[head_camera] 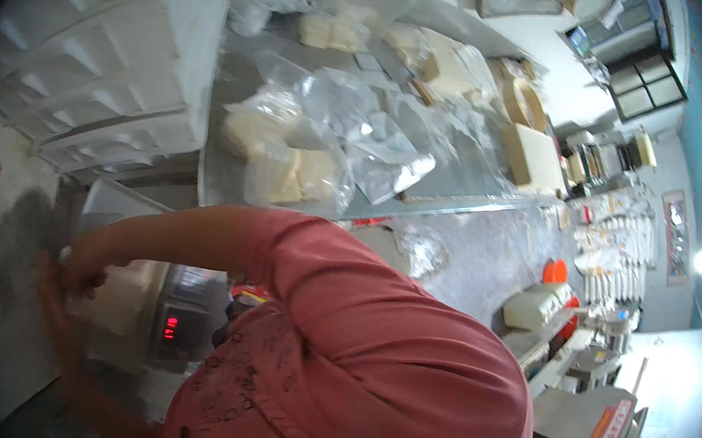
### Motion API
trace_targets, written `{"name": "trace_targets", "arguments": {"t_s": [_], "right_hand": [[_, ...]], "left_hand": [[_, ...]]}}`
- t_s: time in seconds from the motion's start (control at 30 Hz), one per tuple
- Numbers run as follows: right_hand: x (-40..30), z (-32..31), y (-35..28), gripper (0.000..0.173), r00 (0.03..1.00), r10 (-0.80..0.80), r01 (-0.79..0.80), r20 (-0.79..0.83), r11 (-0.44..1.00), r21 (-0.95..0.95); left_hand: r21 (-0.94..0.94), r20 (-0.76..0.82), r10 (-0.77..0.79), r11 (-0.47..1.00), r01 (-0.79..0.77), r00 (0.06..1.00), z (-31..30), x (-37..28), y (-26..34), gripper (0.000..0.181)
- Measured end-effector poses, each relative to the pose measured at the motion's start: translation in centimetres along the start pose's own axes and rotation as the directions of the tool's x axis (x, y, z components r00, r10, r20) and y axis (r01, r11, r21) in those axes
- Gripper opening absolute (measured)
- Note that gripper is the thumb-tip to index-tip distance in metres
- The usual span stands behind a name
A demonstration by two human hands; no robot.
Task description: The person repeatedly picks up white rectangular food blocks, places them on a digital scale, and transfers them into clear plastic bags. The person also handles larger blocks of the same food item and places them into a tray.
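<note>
My right arm, in a pink sleeve, crosses to the left of the head view. My right hand (82, 263) has curled fingers, beside a pale, cream-coloured mass (125, 295) that seems to sit on a digital scale (181, 343) with red lit digits. A small white bit shows at its fingertips, but a grip cannot be made out. Close against it is my left hand (54, 299), blurred, its forearm rising from the lower left. What the left hand touches is unclear.
A metal-topped table (465, 161) bears bagged pale blocks (293, 175), clear plastic sheets (340, 101), a wooden-handled tool (421, 91) and a round wooden frame (524, 102). Stacked white containers (103, 33) stand at left. A metal machine (584, 416) is at lower right.
</note>
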State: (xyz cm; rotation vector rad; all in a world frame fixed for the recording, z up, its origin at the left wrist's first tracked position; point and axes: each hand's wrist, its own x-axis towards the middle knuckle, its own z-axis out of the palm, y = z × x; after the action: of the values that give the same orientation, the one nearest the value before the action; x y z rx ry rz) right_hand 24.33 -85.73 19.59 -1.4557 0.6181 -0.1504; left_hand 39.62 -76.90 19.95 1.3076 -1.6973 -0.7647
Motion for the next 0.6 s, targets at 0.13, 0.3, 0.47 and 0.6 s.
{"name": "trace_targets", "arguments": {"t_s": [0.13, 0.3, 0.47, 0.6], "right_hand": [[-2.0, -1.3, 1.0, 0.013, 0.964, -0.263, 0.264, 0.028, 0.962, -0.062], [-1.4, 0.8, -0.5, 0.011, 0.941, -0.306, 0.259, 0.145, 0.373, -0.891], [-0.8, 2.8, 0.2, 0.022, 0.680, -0.705, 0.254, 0.200, -0.030, -0.967], [-3.6, 0.3, 0.0, 0.027, 0.833, -0.427, 0.347, 0.352, -0.092, -0.933]], "left_hand": [[0.109, 0.244, 0.017, 0.993, -0.045, 0.970, 0.7, -0.7, -3.0, 0.050], [0.047, 0.436, -0.247, 0.967, 0.252, 0.865, -2.1, -1.7, -7.4, 0.032], [-0.543, -0.060, -0.191, 0.830, 0.128, 0.980, 0.7, -1.7, -6.8, 0.028], [-0.796, -0.033, -0.512, 0.533, 0.287, 0.859, 2.3, -1.1, -12.4, 0.035]]}}
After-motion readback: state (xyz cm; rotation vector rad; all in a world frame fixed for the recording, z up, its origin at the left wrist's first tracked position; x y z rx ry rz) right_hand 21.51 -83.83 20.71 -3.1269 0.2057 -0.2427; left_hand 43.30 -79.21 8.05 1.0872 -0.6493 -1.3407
